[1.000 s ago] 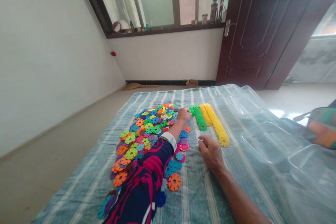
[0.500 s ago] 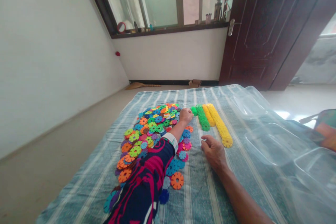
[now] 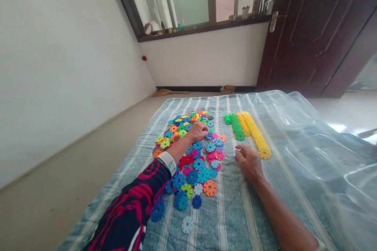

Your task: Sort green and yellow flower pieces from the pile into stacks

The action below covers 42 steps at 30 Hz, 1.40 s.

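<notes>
Left hand [image 3: 198, 131] at disc pile [image 3: 198, 164], right hand [image 3: 249, 161] near long yellow row [image 3: 257, 137]; view too coarse to tell either grip.

Head-worn view; facing forward, down over discs [image 3: 193, 177]
</notes>
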{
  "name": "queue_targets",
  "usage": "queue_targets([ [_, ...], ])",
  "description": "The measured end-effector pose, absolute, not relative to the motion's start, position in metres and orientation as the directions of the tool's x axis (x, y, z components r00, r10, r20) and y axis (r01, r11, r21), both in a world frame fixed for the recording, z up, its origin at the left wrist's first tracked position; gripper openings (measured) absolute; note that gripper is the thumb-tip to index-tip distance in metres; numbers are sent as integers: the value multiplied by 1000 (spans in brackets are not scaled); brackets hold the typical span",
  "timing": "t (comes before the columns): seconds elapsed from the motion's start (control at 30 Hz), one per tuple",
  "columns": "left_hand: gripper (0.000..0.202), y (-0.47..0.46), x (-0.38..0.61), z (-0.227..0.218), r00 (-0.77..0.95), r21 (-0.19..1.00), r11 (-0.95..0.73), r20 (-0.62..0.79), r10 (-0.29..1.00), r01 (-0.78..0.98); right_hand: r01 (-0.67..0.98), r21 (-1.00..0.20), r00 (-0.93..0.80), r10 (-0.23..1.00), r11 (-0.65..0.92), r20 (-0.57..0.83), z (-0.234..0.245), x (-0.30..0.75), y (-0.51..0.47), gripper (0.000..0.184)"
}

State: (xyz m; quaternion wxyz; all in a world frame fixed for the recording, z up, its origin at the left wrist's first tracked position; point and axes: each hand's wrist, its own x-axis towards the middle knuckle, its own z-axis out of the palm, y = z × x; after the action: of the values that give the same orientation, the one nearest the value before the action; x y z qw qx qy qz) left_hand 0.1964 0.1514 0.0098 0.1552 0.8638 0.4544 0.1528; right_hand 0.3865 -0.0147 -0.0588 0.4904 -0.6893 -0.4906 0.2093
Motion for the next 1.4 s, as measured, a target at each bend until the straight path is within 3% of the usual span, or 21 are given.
queue_targets([
  [0.13,15,132,194,1,605,372,-593,99,790,714,481,-876,427,879,-21,213,-59,387,-15,40],
  [0.27,31,126,199,-7,706,203,-717,136,695,667,461,-887,432,876,-12,213,-59,387,-16,40],
  [0.37,31,131,203,-6,758,137,-762,96,646,632,448,-894,441,874,-17,204,-58,386,-16,40],
  [0.67,20,123,203,-2,466,57,-475,119,877,878,474,-880,431,880,-33,199,-58,387,-14,40],
  [0.87,28,117,212,0,345,150,-341,-3,938,928,477,-878,433,877,-26,209,-59,388,-14,40],
  [1.0,18,122,214,-1,262,346,-232,-43,964,909,478,-878,426,880,-22,210,-60,388,-14,40],
  [1.23,9,130,200,-3,193,499,-160,-16,981,852,480,-877,432,874,-15,221,-62,388,-12,40],
  [1.4,8,133,181,13,154,513,-182,97,983,839,459,-889,435,874,-9,216,-62,387,-11,42],
])
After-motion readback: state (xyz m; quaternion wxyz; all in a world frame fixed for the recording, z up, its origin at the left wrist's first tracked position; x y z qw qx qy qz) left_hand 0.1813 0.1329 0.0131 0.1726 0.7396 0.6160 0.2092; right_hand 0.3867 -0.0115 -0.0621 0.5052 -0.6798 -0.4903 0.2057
